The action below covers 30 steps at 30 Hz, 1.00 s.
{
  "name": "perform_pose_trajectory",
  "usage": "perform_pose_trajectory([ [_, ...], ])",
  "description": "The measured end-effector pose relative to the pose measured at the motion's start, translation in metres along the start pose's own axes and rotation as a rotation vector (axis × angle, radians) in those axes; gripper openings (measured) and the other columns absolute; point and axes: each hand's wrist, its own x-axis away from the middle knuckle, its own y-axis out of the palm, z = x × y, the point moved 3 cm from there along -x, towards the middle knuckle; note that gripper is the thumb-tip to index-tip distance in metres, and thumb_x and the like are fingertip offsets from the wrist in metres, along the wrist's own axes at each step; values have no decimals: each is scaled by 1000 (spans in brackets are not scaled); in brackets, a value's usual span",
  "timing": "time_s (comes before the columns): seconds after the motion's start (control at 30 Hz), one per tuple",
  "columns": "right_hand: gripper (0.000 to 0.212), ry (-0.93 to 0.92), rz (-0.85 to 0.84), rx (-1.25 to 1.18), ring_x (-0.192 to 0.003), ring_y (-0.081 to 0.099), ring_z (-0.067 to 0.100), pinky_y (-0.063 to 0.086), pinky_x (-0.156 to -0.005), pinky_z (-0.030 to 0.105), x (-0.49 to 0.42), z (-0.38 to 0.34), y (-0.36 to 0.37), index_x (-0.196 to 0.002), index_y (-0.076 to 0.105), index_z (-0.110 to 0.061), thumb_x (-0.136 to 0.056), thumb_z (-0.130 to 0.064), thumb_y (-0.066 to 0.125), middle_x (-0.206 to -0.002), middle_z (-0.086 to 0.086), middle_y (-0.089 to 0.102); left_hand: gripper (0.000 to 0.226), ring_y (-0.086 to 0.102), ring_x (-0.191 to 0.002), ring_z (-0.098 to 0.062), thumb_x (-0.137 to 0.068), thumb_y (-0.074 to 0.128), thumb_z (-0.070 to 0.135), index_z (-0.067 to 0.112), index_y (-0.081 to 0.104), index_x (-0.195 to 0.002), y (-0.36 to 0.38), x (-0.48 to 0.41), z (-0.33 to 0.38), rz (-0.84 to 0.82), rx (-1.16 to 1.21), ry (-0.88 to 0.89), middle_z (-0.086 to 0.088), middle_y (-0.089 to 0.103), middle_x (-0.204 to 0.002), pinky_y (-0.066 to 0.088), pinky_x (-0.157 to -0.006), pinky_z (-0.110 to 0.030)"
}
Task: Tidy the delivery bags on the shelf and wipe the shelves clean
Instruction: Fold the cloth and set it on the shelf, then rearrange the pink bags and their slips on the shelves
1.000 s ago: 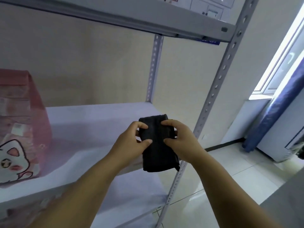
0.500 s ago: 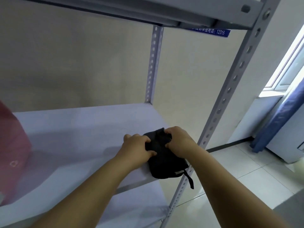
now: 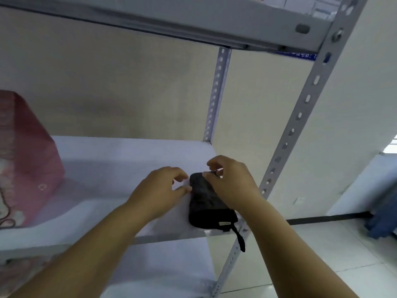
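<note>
A folded black cloth [image 3: 206, 201] lies on the white middle shelf [image 3: 120, 160] near its front right corner, with a short black strap [image 3: 239, 239] hanging over the edge. My right hand [image 3: 234, 186] is over the cloth and pinches its far end between thumb and fingers. My left hand [image 3: 159, 190] is just left of the cloth, its thumb tip touching the cloth's edge and its loosely curled fingers off it. A pink delivery bag [image 3: 28, 160] stands at the shelf's left end, partly cut off by the frame.
A perforated grey front post [image 3: 300, 117] rises right beside my right hand, with a rear post [image 3: 217, 93] behind. The upper shelf [image 3: 171, 20] hangs overhead and a lower shelf [image 3: 167, 265] sits below. Tiled floor and something blue [image 3: 382, 222] lie to the right.
The cloth went from held in the air in both hands to lying on the shelf. My left fingers have come off it, and my right hand now pinches only its far end.
</note>
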Motion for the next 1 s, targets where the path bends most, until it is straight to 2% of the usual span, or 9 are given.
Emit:
perform_pose_trajectory([
  [0.1,22,-105,-12,-96,-81,59,-1,49,-72,23,5,-23,-7,-107,62,-31,-86,-39,61,-94,-20,62,22,58,-90,-2,-84,61,44,35,60,-105,-28,19,4,88,-27,-11,20,60,-101,46,-76,-21],
  [0.2,21,-203,-58,-130,-78,56,-6,45,-70,18,9,-46,-13,-105,62,-33,-86,-42,60,-85,-24,58,18,59,-86,0,-82,62,46,38,60,-99,-62,41,9,175,-60,-18,22,62,-96,51,-77,-26],
  [0.33,20,-329,-54,-115,-79,59,-3,50,-74,21,19,-80,-27,-104,63,-32,-87,-41,59,-88,-21,63,15,59,-81,6,-78,60,49,41,61,-91,-108,67,16,276,-119,-7,25,63,-89,51,-73,-26],
  [0.47,20,-439,-30,-116,-80,60,0,52,-73,25,36,-117,-42,-104,63,-31,-87,-41,59,-90,-17,65,20,58,-78,9,-75,58,52,40,63,-90,-147,91,25,351,-157,25,26,62,-86,48,-67,-18],
  [0.67,16,-575,86,-69,-72,59,-4,46,-64,9,73,-171,-69,-100,65,-30,-88,-38,59,-80,-21,60,12,58,-74,9,-80,64,42,36,63,-90,-196,134,45,419,-244,139,28,58,-77,49,-68,-19],
  [0.8,12,-612,173,-108,-73,61,-4,53,-69,19,105,-205,-86,-96,66,-30,-88,-37,60,-80,-21,63,17,57,-73,6,-83,64,36,23,68,-93,-230,172,54,446,-283,257,22,58,-78,46,-65,-14],
  [0.9,7,-627,247,-156,-72,62,-3,55,-69,22,128,-229,-99,-89,66,-32,-86,-36,61,-79,-19,67,22,60,-71,4,-85,57,44,26,67,-92,-256,200,57,448,-275,314,21,63,-80,47,-63,-16],
  [1.0,9,-629,276,-166,-71,62,-3,55,-70,24,147,-248,-110,-85,66,-31,-85,-39,61,-77,-19,67,17,60,-72,4,-80,60,43,29,66,-89,-280,222,57,497,-238,329,21,63,-78,44,-61,-12],
])
